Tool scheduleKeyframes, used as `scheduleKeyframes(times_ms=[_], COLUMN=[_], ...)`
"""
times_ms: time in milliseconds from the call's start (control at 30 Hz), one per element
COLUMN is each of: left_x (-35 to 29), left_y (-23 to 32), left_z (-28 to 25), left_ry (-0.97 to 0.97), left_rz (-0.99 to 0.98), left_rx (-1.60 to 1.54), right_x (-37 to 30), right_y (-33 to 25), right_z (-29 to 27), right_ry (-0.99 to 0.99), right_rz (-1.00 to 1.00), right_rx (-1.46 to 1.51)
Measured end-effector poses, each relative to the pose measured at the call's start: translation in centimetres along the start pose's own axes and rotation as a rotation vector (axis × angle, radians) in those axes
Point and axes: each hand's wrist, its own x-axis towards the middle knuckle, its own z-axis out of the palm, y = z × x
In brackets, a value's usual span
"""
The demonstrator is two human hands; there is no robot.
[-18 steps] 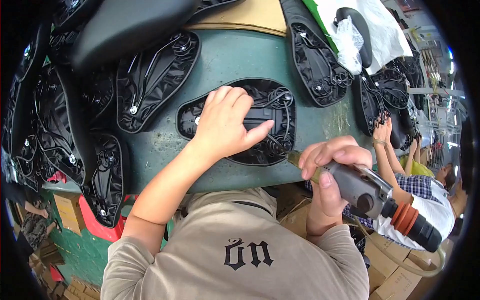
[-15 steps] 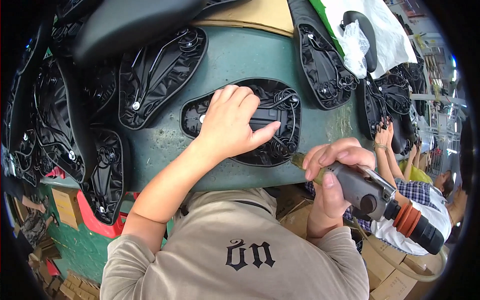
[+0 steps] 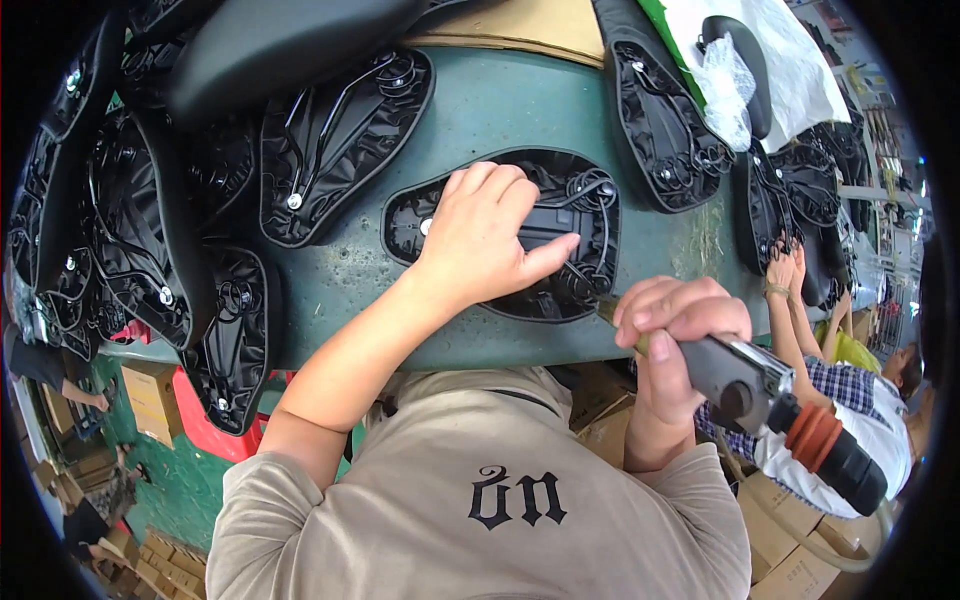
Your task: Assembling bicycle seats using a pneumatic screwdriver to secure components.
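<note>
As the seat (image 3: 560, 219) is seemingly braced by the spread left hand (image 3: 482, 232), the right hand's (image 3: 690, 312) gripped tool (image 3: 735, 374) should be aimed.

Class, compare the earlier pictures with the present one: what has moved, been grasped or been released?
Most things sit slightly further right in view, probably from a head turn. Nothing was grasped or released: the left hand still lies over the upturned black seat, and the right hand still holds the grey tool.
</note>
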Motion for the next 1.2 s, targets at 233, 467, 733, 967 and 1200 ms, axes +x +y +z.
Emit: scheduleKeyframes(times_ms=[233,467,733,967,1200], left_x=[0.1,0.2,-3.0,-2.9,-4.4], left_y=[0.8,1.4,6.5,7.5,5.7], left_z=[-0.5,-0.8,-2.3,-1.0,-0.5], left_ry=[-0.076,-0.127,-0.329,-0.417,-0.321], left_rz=[-0.018,-0.061,0.319,0.087,0.25], left_rx=[0.044,0.053,0.077,0.11,0.028], right_x=[-0.6,-3.9,-5.0,-4.2,-3.3], right_y=[-3.5,-3.9,-4.0,-4.0,-3.7], right_z=[-1.6,-6.2,-7.3,-7.5,-5.9], right_ry=[0.069,0.267,0.281,0.121,0.154], right_rz=[-0.254,-0.2,-0.097,-0.149,-0.228], right_rx=[-0.057,-0.039,0.154,0.185,0.137])
